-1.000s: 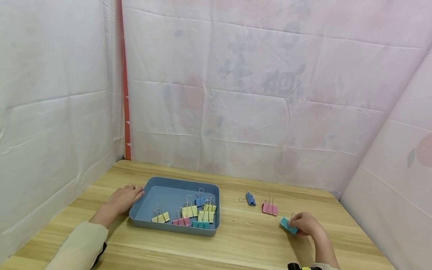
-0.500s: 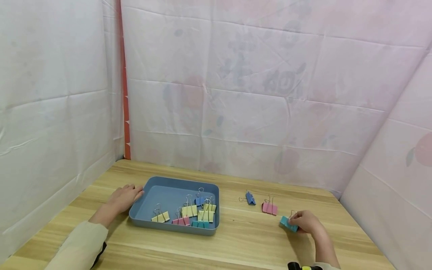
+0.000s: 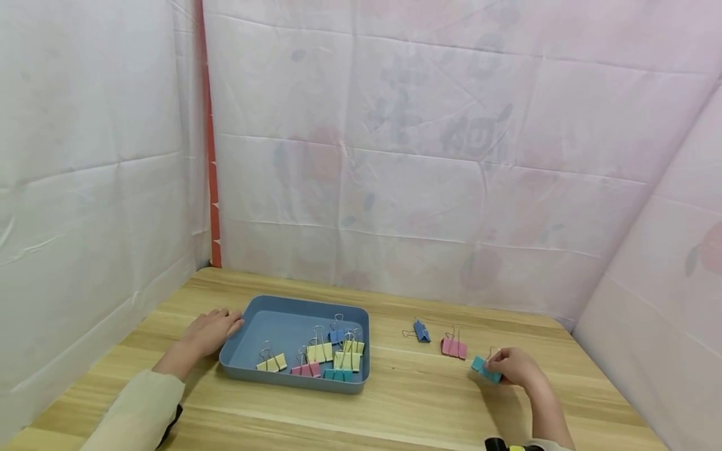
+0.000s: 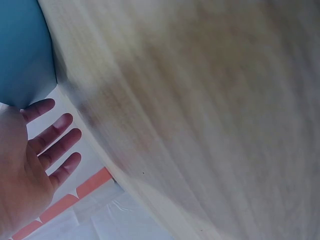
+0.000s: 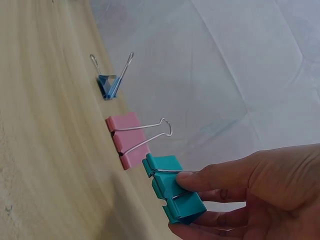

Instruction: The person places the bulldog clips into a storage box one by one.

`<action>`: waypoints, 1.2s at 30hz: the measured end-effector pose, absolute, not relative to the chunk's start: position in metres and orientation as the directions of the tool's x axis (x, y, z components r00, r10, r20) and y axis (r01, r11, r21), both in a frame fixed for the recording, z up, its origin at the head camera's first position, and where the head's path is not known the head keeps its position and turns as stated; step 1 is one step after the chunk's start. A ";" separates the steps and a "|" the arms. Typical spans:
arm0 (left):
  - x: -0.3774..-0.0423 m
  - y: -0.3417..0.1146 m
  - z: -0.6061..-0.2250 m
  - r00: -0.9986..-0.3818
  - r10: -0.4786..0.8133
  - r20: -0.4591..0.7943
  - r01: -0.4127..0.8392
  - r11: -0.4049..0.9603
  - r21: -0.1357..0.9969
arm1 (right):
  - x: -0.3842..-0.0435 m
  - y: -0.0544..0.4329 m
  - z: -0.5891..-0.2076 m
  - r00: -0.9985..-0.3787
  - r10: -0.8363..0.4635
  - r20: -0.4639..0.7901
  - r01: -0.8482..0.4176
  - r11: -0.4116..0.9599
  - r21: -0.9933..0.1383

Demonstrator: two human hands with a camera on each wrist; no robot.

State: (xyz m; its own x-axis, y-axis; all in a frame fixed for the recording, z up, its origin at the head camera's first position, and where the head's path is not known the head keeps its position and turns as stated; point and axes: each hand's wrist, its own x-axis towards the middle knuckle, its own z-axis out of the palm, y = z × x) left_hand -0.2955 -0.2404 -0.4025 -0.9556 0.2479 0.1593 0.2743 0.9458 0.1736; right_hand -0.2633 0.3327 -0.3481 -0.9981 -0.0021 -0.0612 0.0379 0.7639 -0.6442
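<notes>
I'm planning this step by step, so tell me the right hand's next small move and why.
Probably a shift left toward the tray: the right hand already pinches the teal clip, while the tray holds similar clips, including another teal one, and has bare floor to spare.

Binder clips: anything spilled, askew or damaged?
Nothing visible looks spilled or damaged; the teal clip in the right hand seems intact. Mildly odd: the blue clip on the table, right of the tray, sits turned at an angle to the neighbouring pink clip, its wire handles splayed apart.
</notes>
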 end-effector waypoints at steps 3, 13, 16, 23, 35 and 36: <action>-0.296 -0.240 -0.402 -0.953 0.253 0.169 0.280 0.946 0.164 | -0.263 0.331 -0.343 -0.999 0.002 -0.052 0.035 0.767 -0.640; -0.294 -0.241 -0.398 -0.950 0.258 0.174 0.285 0.946 0.154 | -0.267 0.316 -0.337 -1.000 0.004 -0.006 0.007 0.783 -0.622; -0.294 -0.241 -0.398 -0.953 0.255 0.166 0.281 0.946 0.160 | -0.269 0.312 -0.336 -1.000 -0.013 0.002 -0.011 0.774 -0.633; -0.292 -0.240 -0.397 -0.947 0.266 0.182 0.293 0.945 0.146 | -0.273 0.302 -0.331 -0.999 -0.036 0.041 -0.053 0.796 -0.602; -0.293 -0.239 -0.397 -0.942 0.279 0.188 0.305 0.943 0.130 | -0.277 0.287 -0.334 -0.988 -0.076 0.134 -0.136 0.833 -0.536; -0.293 -0.239 -0.397 -0.942 0.279 0.189 0.305 0.943 0.130 | -0.277 0.286 -0.335 -0.987 -0.080 0.142 -0.145 0.831 -0.537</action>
